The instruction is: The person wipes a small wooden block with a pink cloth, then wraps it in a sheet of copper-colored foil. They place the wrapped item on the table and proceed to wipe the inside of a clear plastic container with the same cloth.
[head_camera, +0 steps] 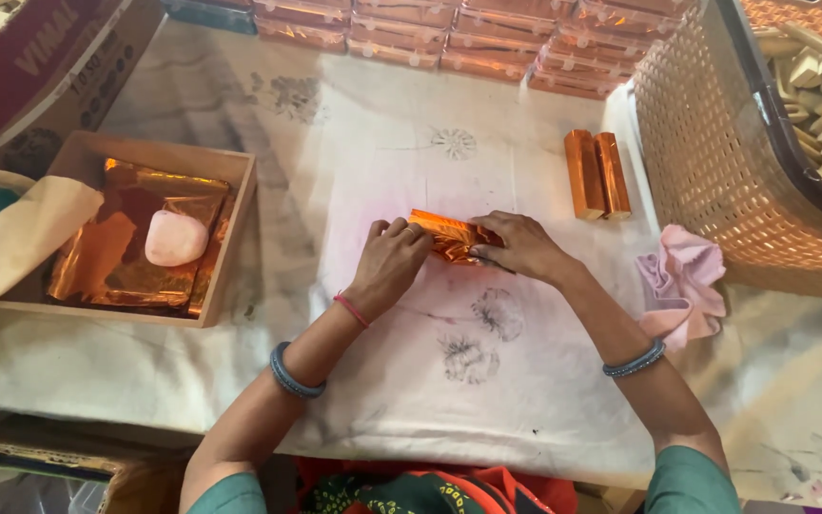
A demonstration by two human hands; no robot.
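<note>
Foil-wrapped block [449, 235] pinched between both hands, palms down.

I see a white flower-printed cloth surface [382, 171] carrying a shallow wooden tray [230, 238], two wrapped copper-foil bars [597, 174] and a crumpled pink rag [682, 281]. A woven plastic basket [715, 152] rests at its right, and rows of copper-foil-wrapped bars [468, 38] line the far edge.

Orange foil-wrapped block [449, 236], lying flat mid-cloth, foil creased, partly folded.

Two wrapped copper bars [597, 174] lie at one o'clock; one half-wrapped bar [449, 236] at centre; one pink stone [175, 238] at nine; perhaps eleven stacked packs [487, 33] at twelve.
</note>
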